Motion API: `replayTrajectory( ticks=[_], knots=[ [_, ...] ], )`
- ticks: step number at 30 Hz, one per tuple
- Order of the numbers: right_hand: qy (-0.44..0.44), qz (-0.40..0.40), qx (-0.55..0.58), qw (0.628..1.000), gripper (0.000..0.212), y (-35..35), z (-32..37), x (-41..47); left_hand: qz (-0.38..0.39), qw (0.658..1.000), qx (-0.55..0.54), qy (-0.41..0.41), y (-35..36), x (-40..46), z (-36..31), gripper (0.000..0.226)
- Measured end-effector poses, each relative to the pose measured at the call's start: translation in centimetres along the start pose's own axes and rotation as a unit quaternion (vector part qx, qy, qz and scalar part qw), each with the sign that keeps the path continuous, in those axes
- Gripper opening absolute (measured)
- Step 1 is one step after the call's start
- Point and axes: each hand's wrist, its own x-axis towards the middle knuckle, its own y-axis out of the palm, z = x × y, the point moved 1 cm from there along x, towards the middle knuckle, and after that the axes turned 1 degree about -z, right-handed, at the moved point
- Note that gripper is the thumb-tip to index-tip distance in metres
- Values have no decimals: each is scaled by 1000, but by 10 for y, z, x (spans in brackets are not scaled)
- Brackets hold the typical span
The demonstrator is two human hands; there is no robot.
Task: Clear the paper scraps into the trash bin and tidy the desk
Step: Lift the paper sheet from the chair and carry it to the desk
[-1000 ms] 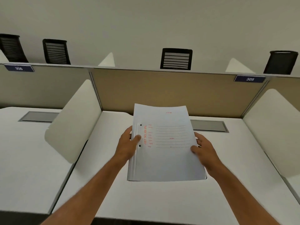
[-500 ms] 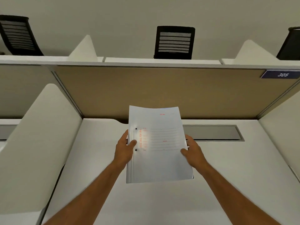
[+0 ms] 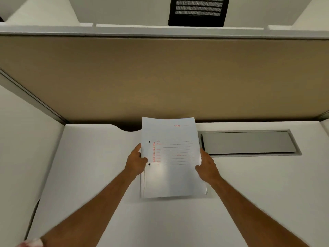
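Note:
A pale blue paper file folder [image 3: 172, 177] with red print and two punched holes is held flat just above the white desk [image 3: 249, 193], near its middle. My left hand [image 3: 136, 162] grips the folder's left edge, thumb on top. Gripping the right edge is my right hand [image 3: 207, 168], fingers curled under. No paper scraps or trash bin are in view.
A tan partition panel [image 3: 160, 77] closes off the back of the desk. A grey cable cover [image 3: 247, 142] is set into the desk right of the folder. A white side divider [image 3: 21, 148] stands at the left. A black chair back [image 3: 197, 9] shows beyond the partition.
The view has moved closer to the desk and tilted down. Both hands have carried the folder forward toward the partition, lower over the desk, with the same grip.

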Motion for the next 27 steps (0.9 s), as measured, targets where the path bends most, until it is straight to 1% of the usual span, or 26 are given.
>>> replayTrajectory(
  ticks=[2, 4, 10, 12, 14, 17, 21, 27],
  knots=[
    [15, 7, -20, 1000, 81, 13, -7, 15, 15, 1000, 24, -9, 8, 15, 12, 63],
    [26, 10, -31, 999, 82, 25, -14, 26, 13, 999, 43, -16, 12, 26, 22, 63],
    [39, 10, -25, 999, 86, 43, -28, 32, 9, 998, 62, -17, 21, 37, 34, 59],
    [36, 4, -22, 999, 86, 41, -26, 28, -4, 997, 72, -24, 23, 34, 32, 63],
    [36, -5, -49, 998, 88, 36, -22, 20, -17, 995, 86, -48, 22, 26, 29, 70],
    [25, -9, -87, 996, 90, 26, -15, -1, -15, 993, 100, -54, 18, 6, 25, 70],
    [-12, -24, -88, 996, 87, 7, -10, -41, -14, 996, 85, -30, 13, -35, 14, 70],
    [-64, -33, -124, 990, 82, -29, -21, -141, -54, 995, 80, 3, 9, -135, -2, 71]
  ],
)
